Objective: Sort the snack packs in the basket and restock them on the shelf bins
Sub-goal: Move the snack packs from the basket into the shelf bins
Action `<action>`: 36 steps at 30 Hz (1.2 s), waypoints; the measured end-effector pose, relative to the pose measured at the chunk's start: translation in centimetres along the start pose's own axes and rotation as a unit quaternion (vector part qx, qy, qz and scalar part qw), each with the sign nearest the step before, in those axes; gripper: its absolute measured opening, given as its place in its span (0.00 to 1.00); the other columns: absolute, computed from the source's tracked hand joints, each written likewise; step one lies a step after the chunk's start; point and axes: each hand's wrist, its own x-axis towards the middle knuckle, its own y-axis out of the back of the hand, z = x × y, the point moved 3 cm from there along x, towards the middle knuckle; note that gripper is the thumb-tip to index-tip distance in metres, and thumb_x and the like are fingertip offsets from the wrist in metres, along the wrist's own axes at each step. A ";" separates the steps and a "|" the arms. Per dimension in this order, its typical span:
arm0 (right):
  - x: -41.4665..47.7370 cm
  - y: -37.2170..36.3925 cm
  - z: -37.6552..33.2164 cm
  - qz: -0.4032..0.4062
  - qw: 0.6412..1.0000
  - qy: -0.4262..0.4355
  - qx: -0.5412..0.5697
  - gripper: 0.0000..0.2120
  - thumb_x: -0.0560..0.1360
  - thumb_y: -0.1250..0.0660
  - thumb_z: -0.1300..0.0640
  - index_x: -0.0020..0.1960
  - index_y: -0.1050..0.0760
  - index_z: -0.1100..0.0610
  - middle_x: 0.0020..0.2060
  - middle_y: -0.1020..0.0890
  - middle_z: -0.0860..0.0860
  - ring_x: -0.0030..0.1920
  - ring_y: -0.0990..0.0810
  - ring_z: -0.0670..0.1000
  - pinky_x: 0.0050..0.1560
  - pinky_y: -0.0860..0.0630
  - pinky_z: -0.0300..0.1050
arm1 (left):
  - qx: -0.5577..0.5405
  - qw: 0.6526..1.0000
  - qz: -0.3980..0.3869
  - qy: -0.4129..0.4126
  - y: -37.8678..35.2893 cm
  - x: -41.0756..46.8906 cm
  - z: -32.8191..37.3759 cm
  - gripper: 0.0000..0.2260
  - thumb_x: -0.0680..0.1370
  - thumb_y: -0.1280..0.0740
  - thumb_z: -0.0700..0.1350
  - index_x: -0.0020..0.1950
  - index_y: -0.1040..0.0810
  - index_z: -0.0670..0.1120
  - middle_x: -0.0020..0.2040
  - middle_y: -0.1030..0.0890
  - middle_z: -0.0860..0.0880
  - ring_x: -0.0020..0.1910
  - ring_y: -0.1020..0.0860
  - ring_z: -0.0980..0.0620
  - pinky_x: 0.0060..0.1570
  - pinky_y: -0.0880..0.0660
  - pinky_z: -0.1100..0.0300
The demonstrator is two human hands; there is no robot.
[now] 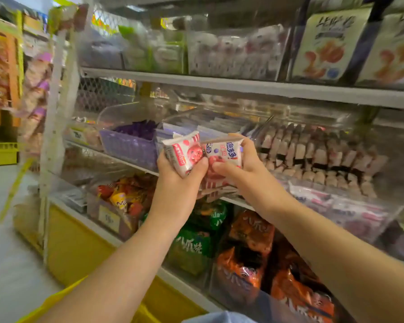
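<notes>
Shelf unit point(243, 87), filling the centre and right of the frame: tiered white boards carry clear bins, and their front edges run diagonally from mid left to lower right. Open floor point(7, 229) lies at the left of the frame, beside the unit's end post. A yellow basket point(63, 297) shows only as a rim at the bottom left, under the forearms.

Both arms reach up from the bottom edge to the frame centre, in front of the middle tier. They are just ahead of a purple bin point(128, 145) and near a clear bin point(313, 157) holding a row of upright packs. The left hand point(180, 171) has its fingers curled around a left snack pack point(182, 152), thumb pressed on its face. The right hand point(243, 169) clamps a right snack pack point(222, 155) between thumb and fingers.

The two packs touch edge to edge. Each is a small white pillow pouch with red fruit art and red-striped ends. The right one bears blue characters. Motion blur softens the finer print.
</notes>
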 end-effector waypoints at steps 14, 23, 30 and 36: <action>4.7 12.6 -0.8 0.083 0.869 -0.166 -0.459 0.31 0.71 0.33 0.50 0.71 0.41 0.51 0.63 0.34 0.60 0.57 0.25 0.61 0.53 0.23 0.48 | 0.017 0.996 -0.072 -0.044 -7.5 3.1 2.1 0.23 0.70 0.27 0.54 0.61 0.31 0.57 0.49 0.19 0.60 0.48 0.19 0.58 0.55 0.22 0.46; 6.9 12.0 0.7 0.021 0.835 -0.203 -0.511 0.45 0.71 0.34 0.36 0.78 0.52 0.54 0.76 0.47 0.61 0.75 0.44 0.63 0.70 0.39 0.55 | 0.019 0.996 -0.079 -0.038 -6.1 4.1 1.7 0.23 0.73 0.28 0.50 0.65 0.32 0.55 0.53 0.20 0.57 0.48 0.19 0.60 0.56 0.22 0.48; 3.9 13.0 1.0 -0.054 0.836 -0.057 -0.543 0.34 0.71 0.34 0.36 0.72 0.45 0.35 0.72 0.42 0.50 0.66 0.31 0.54 0.64 0.34 0.43 | 0.011 0.995 -0.086 -0.040 -6.3 4.2 0.8 0.22 0.73 0.27 0.50 0.63 0.31 0.57 0.49 0.19 0.60 0.47 0.18 0.61 0.54 0.21 0.48; 3.7 13.6 1.0 -0.125 0.824 -0.004 -0.552 0.22 0.76 0.35 0.43 0.68 0.35 0.34 0.74 0.43 0.42 0.72 0.38 0.47 0.67 0.41 0.40 | 0.012 0.993 -0.102 -0.051 -6.4 4.2 0.5 0.18 0.73 0.27 0.50 0.59 0.30 0.59 0.47 0.19 0.63 0.47 0.18 0.60 0.55 0.22 0.47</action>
